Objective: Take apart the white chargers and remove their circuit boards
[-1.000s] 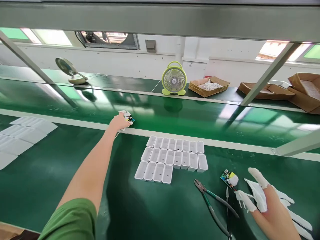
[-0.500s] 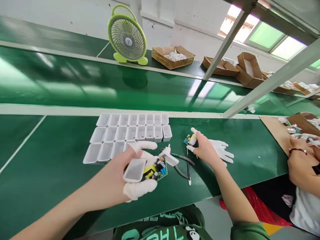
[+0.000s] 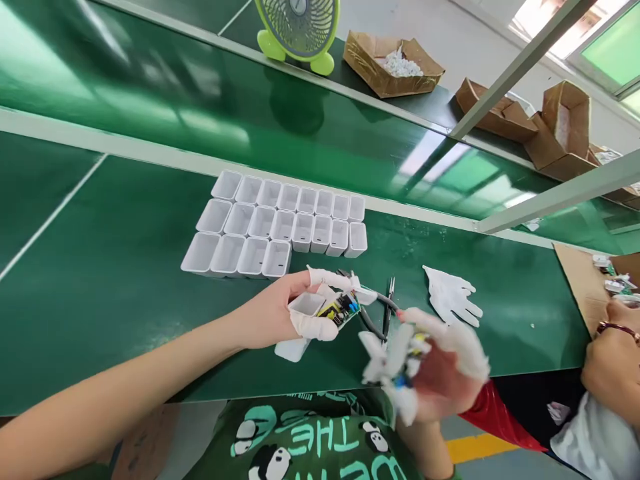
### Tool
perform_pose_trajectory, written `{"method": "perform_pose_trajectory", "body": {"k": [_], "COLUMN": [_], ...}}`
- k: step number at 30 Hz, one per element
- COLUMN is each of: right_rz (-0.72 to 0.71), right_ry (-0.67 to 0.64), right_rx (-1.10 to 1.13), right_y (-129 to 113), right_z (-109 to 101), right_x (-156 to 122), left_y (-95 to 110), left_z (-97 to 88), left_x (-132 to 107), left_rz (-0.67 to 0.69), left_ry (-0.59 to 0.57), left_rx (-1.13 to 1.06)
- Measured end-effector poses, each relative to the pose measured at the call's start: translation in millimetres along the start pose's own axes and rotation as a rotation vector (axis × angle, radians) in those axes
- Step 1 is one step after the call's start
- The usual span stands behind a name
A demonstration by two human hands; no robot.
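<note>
My left hand [image 3: 280, 313], in white finger covers, is closed around a small white plastic box [image 3: 307, 304] and a circuit board [image 3: 344, 309] with yellow, black and blue parts. A second white box [image 3: 292, 349] shows below its palm. My right hand [image 3: 450, 373], raised near the table's front edge, is blurred by motion. Its fingers are closed on another circuit board [image 3: 416, 349] with white pieces around it. Between the hands lie grey-handled pliers [image 3: 372, 327] and a slim dark tool [image 3: 389, 308], both partly hidden.
White open boxes [image 3: 250, 256] stand in rows behind my left hand. A white glove [image 3: 453, 295] lies at right. Farther right, a co-worker's hands [image 3: 615, 340] work beside cardboard [image 3: 575, 280]. A green fan [image 3: 300, 27] and cardboard boxes [image 3: 393, 63] occupy the shelf.
My right hand has moved from beside the glove toward the front edge, carrying its circuit board. My left hand has tightened around its board and box. The camera's view has tilted down.
</note>
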State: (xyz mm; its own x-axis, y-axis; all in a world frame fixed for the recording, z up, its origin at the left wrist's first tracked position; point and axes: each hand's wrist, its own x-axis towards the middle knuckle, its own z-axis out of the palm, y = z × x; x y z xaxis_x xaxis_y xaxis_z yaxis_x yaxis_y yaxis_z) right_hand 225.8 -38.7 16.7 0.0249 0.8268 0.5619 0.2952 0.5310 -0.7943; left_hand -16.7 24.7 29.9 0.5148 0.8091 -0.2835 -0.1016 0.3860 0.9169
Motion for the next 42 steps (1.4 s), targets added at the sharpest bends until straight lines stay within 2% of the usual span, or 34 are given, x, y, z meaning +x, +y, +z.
{"method": "perform_pose_trajectory", "body": {"k": [3,5,12,16,19,24,27,29,31,33,35,37,39,41,42], "right_rz": [-0.230,-0.261,-0.193,-0.213,-0.218,-0.171,-0.065,-0.037,-0.017,0.097,0.296,0.439,0.479,0.429,0.401], "right_ry": [0.081,0.077,-0.053,-0.052,-0.063,-0.058,-0.024,0.068,0.123,0.048,-0.121,-0.263,-0.332,-0.333,-0.326], "right_rx": [0.008,-0.009,-0.074,0.030,0.095,0.065,0.016,0.008,-0.086,-0.339,-0.662,-0.870,-0.932,-0.921,-0.844], "right_y": [9,19,24,26,28,25,17,11,11,20,38,58,71,69,63], "right_z": [33,45,40,44,47,49,38,19,-7,-37,-61,-76,-78,-69,-62], "right_x": [-16,-17,-7,-6,-4,-6,-5,8,32,67,103,130,143,140,132], "left_y": [-7,-9,-15,-19,-18,-16,-16,-16,-16,-15,-14,-15,-17,-20,-21], "left_z": [7.8,12.8,24.4,23.9,24.2,26.4,24.8,22.6,21.3,22.2,24.7,26.8,26.4,23.3,21.1], "left_x": [1,-1,-12,-12,-12,-15,-16,-15,-14,-13,-14,-15,-15,-14,-12], "left_rz": [0.034,0.005,-0.056,-0.076,-0.071,-0.051,-0.061,-0.070,-0.075,-0.066,-0.055,-0.045,-0.008,0.093,0.157], "left_ry": [-0.001,0.012,0.112,0.169,0.169,0.168,0.187,0.197,0.190,0.174,0.158,0.161,0.161,0.166,0.161], "left_rx": [-0.147,-0.239,-0.255,-0.250,-0.265,-0.247,-0.230,-0.222,-0.215,-0.204,-0.188,-0.161,-0.098,0.011,0.076]}}
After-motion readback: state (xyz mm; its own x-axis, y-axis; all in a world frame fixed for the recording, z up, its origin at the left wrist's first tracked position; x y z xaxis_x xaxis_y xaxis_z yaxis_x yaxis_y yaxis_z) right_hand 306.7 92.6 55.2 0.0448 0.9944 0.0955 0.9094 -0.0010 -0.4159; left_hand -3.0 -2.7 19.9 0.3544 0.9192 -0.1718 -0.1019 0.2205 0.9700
